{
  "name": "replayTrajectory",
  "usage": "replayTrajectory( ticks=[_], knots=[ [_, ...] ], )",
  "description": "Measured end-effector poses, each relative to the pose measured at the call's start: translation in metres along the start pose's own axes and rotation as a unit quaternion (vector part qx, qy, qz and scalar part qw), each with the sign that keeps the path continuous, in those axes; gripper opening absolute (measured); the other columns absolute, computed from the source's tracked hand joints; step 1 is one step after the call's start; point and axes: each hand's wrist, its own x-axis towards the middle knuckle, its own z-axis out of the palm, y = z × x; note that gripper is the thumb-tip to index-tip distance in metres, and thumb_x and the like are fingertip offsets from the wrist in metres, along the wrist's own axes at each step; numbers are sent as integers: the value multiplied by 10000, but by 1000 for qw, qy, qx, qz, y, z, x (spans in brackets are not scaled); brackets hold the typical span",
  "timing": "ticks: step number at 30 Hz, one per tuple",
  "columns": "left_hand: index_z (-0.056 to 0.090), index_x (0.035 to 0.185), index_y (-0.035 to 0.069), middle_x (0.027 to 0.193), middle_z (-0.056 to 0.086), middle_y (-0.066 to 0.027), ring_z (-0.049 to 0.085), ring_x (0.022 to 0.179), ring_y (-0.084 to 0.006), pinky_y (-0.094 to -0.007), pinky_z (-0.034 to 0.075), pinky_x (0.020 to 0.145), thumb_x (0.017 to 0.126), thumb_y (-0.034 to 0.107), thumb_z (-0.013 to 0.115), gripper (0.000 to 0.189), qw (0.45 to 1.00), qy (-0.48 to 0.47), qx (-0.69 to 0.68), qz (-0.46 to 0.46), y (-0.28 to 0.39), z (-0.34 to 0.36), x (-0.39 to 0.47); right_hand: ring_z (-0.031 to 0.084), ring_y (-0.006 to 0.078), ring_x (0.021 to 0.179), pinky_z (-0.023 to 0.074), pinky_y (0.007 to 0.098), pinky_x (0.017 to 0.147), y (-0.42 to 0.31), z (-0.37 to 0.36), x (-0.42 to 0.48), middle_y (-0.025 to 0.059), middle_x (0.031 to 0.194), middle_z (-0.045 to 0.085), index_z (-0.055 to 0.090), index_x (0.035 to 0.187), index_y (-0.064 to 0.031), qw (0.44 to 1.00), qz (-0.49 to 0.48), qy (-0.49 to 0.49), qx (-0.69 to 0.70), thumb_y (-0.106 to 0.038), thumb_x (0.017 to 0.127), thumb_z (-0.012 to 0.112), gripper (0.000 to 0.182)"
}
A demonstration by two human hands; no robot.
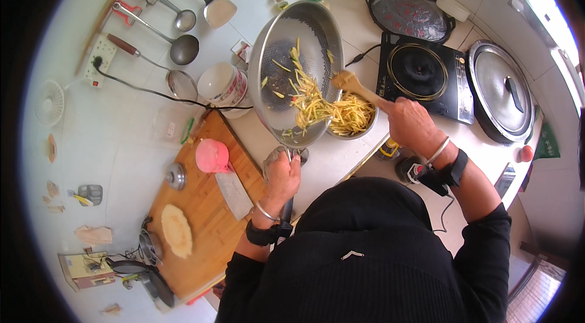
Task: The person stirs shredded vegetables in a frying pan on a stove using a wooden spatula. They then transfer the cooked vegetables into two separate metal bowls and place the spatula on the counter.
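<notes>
My left hand grips the handle of a steel frying pan, which is tilted steeply toward a metal bowl. Shredded food, apparently potato strips, lies in the pan's lower part and runs over the rim into the bowl. More strips are heaped in the bowl, whose far-left side the pan hides. My right hand holds a wooden spatula. Its blade is by the pan's right rim, just above the bowl; I cannot tell whether it touches the pan.
An induction cooker stands right of the bowl, beside a large lidded pan. On the left, a wooden cutting board bears a cleaver, a pink container and a flatbread. Stacked bowls stand left of the pan.
</notes>
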Motion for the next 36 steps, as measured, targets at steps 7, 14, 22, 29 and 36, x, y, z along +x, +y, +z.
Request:
replayTrajectory(
  ticks=[7,14,22,29,36],
  knots=[
    [501,813,-21,616,559,-223,566,591,-429,-480,423,540,915,154,567,213,1000,-19,-15,-4,31,-9,-1,667,346,713,548,409,607,8,32,8,225,880,609,506,1207,9,995,2,41,-90,-40,791,580,426],
    [498,808,-21,639,571,-229,570,613,-437,-485,425,546,918,151,562,214,1000,-16,2,-10,31,-6,0,645,417,752,524,483,671,0,42,-45,253,882,628,540,1280,-83,997,56,-57,-17,-2,781,547,506],
    [483,847,1,552,486,-45,505,404,-135,-316,414,378,958,134,524,178,1000,-11,-3,24,8,-3,6,591,226,571,459,360,529,-7,42,23,126,641,570,582,1284,-54,924,27,124,361,-36,842,558,442],
    [519,824,0,576,561,-173,581,516,-351,-434,439,501,920,164,567,196,998,-28,-50,-32,23,-6,8,493,55,505,374,222,418,-61,53,38,14,681,565,567,1332,-83,764,136,-28,630,-69,899,568,433],
    [486,797,8,501,507,-106,549,386,-237,-376,431,416,935,165,547,218,990,-48,-93,-99,34,-19,10,650,203,715,503,324,672,-35,46,-1,213,843,668,615,1232,-22,908,-56,-3,414,-22,849,578,384]
  ],
)
